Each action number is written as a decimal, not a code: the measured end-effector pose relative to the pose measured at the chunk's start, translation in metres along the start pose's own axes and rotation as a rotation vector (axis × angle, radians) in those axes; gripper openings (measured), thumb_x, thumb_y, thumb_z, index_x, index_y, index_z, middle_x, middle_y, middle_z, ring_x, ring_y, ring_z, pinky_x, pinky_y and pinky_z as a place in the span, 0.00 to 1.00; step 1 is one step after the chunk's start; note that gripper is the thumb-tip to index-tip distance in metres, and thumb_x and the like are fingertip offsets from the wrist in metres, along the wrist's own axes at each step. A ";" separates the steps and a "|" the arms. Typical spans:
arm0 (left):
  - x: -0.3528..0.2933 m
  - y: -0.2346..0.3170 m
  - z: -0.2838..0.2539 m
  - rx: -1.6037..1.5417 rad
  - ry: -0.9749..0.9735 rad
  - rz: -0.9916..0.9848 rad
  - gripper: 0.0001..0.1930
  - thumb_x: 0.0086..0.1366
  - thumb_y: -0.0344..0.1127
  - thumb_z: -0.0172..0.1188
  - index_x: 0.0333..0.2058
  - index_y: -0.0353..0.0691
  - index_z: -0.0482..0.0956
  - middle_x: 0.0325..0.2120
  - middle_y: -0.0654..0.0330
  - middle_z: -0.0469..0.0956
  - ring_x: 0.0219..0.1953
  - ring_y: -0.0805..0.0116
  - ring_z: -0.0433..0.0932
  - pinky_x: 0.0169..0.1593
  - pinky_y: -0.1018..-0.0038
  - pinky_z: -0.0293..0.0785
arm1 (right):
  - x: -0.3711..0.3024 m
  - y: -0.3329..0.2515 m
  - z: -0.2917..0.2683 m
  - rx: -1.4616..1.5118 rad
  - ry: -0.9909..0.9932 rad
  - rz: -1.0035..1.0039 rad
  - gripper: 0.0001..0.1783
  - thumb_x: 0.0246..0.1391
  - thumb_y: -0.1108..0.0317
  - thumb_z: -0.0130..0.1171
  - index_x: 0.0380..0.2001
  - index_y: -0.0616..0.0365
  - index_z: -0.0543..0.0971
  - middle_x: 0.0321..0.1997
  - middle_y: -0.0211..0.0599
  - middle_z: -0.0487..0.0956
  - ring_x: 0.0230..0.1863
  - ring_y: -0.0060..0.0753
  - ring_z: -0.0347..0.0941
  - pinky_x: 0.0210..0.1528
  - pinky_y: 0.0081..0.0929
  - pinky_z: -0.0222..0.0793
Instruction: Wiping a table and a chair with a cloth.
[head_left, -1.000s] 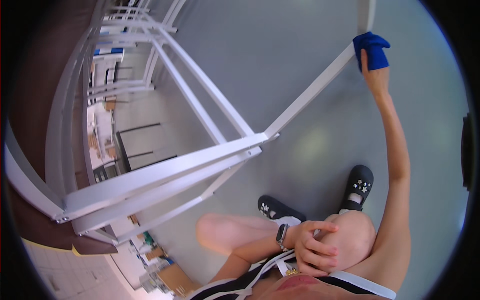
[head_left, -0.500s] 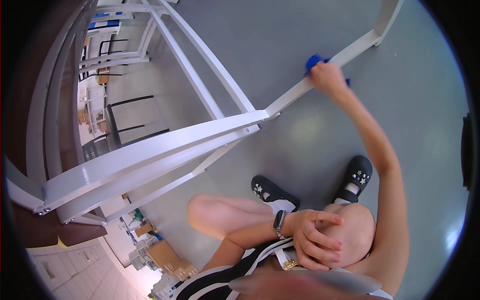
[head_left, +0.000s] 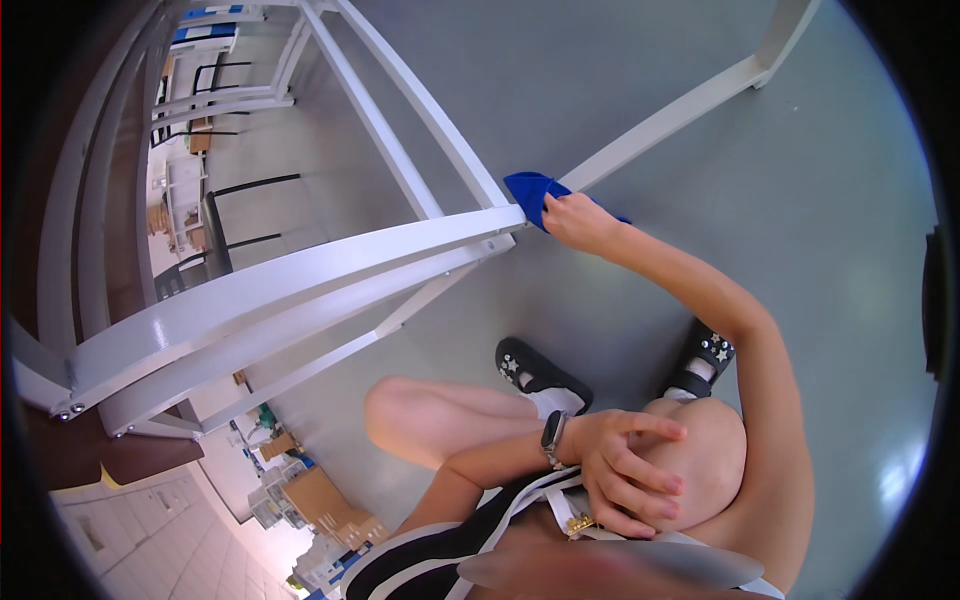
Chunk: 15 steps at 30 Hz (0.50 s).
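Grey floor [head_left: 640, 300]; blue cloth [head_left: 528, 194] juts left from the right grip [head_left: 583, 222].

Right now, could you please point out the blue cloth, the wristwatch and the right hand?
Blue cloth [head_left: 530, 193], head view: on its wide folded part.
Wristwatch [head_left: 551, 430], head view: on its dark face.
Right hand [head_left: 583, 222], head view: on its back.

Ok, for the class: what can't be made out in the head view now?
All in the head view:
White bar, left end: covered by the blue cloth and right hand.
Left hand, palm: turned away from the camera.
Second white bar, far end: cut off by the upper edge.
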<state>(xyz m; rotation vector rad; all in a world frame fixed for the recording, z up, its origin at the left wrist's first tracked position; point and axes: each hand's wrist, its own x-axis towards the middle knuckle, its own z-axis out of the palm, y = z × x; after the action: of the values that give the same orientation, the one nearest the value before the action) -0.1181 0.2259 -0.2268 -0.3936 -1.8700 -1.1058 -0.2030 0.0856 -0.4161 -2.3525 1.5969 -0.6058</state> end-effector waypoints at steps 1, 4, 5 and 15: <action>0.000 0.000 0.000 -0.005 -0.002 -0.007 0.14 0.61 0.36 0.57 0.45 0.55 0.67 0.47 0.68 0.72 0.51 0.70 0.71 0.52 0.46 0.70 | -0.002 -0.003 -0.002 0.002 -0.003 -0.001 0.07 0.43 0.71 0.56 0.28 0.62 0.77 0.31 0.45 0.76 0.25 0.37 0.76 0.27 0.30 0.73; -0.001 0.001 -0.005 -0.001 -0.005 -0.021 0.14 0.61 0.36 0.56 0.45 0.55 0.67 0.48 0.68 0.72 0.51 0.70 0.71 0.52 0.46 0.70 | -0.002 -0.018 -0.031 0.151 0.040 0.024 0.07 0.41 0.72 0.57 0.26 0.63 0.76 0.30 0.44 0.75 0.26 0.38 0.77 0.28 0.31 0.74; 0.000 0.000 -0.004 -0.001 -0.002 -0.024 0.14 0.61 0.36 0.56 0.45 0.55 0.67 0.48 0.68 0.72 0.51 0.70 0.71 0.52 0.47 0.70 | -0.002 -0.023 -0.040 0.199 0.140 0.008 0.06 0.40 0.72 0.57 0.25 0.63 0.75 0.29 0.43 0.75 0.26 0.37 0.76 0.27 0.31 0.74; 0.001 -0.001 -0.005 -0.014 0.008 -0.022 0.13 0.61 0.37 0.56 0.44 0.54 0.68 0.47 0.68 0.72 0.51 0.70 0.71 0.51 0.47 0.70 | 0.004 -0.029 -0.021 0.221 0.155 -0.023 0.04 0.39 0.71 0.57 0.19 0.59 0.74 0.23 0.38 0.76 0.24 0.37 0.77 0.25 0.31 0.72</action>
<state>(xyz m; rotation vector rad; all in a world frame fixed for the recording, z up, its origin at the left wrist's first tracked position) -0.1166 0.2214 -0.2260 -0.3772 -1.8650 -1.1339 -0.1876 0.0937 -0.3853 -2.2100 1.4788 -0.9395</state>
